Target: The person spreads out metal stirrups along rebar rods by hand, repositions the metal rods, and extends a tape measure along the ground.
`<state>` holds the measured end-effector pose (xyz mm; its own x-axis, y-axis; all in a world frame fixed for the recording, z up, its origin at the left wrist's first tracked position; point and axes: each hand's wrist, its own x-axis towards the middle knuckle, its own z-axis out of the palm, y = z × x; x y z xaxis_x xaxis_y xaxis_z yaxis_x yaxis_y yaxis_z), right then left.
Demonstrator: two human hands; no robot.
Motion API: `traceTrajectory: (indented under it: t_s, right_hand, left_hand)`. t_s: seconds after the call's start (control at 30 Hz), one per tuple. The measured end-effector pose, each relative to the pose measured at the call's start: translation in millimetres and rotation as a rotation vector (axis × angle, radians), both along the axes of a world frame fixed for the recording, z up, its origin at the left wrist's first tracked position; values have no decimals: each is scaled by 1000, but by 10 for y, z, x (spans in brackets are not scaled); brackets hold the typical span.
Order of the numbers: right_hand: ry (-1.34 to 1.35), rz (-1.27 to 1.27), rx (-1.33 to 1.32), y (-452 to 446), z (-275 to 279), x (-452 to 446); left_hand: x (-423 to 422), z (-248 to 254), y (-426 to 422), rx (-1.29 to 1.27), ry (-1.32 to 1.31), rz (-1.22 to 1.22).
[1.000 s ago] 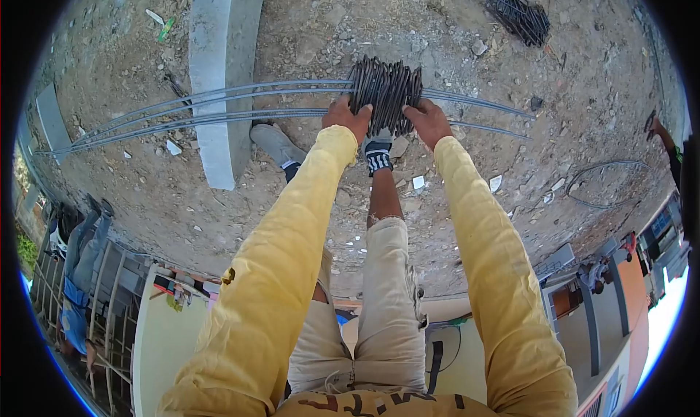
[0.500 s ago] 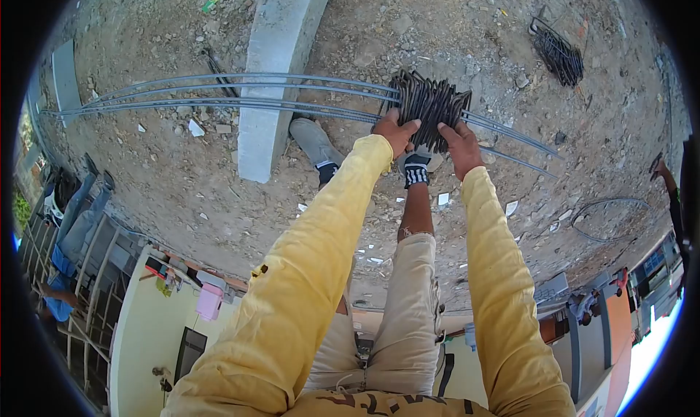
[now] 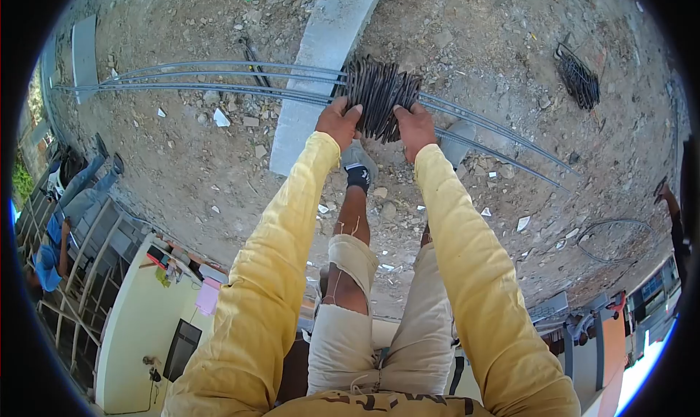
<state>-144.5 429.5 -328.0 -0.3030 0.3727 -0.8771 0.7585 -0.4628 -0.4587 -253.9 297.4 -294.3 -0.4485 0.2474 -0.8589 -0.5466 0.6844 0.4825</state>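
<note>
A thick bundle of dark steel rebar stirrups (image 3: pixel 382 96) sits around several long grey rebar rods (image 3: pixel 211 90), near the middle of the view. At the bundle's left end is my left hand (image 3: pixel 340 124), its thumb and fingers closed on the stirrups. My right hand (image 3: pixel 417 129) grips the right end in the same way, with the thumb on top. Some fingertips are hidden behind the stirrups. The rods run out past both sides of the bundle, and to the left they cross over a pale concrete beam (image 3: pixel 310 114).
Another pile of dark stirrups (image 3: pixel 580 82) lies on the ground at upper right. A coil of thin rod (image 3: pixel 616 240) is at lower right. A hand tool (image 3: pixel 253 61) lies left of the beam. One person (image 3: pixel 55 249) is by a wooden frame at far left. Stone chips litter the dirt.
Both hands and the stirrup bundle have shifted left along the rods, closer to the concrete beam. My feet and legs have changed position, and the camera view has moved slightly.
</note>
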Motion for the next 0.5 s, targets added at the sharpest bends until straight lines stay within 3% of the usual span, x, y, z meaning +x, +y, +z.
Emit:
traceTrajectory:
  t_s: [0.07, 0.17, 0.5]
  right_hand:
    - [-35, 76, 22, 41, -57, 78]
    - [2, 76, 16, 99, -151, 187]
    - [-134, 52, 187, 44, 251, -65]
  left_hand:
    - [89, -101, -49, 54, 89, 123]
    - [102, -134, 12, -108, 206, 198]
    - [-108, -457, -371, -101, 250, -92]
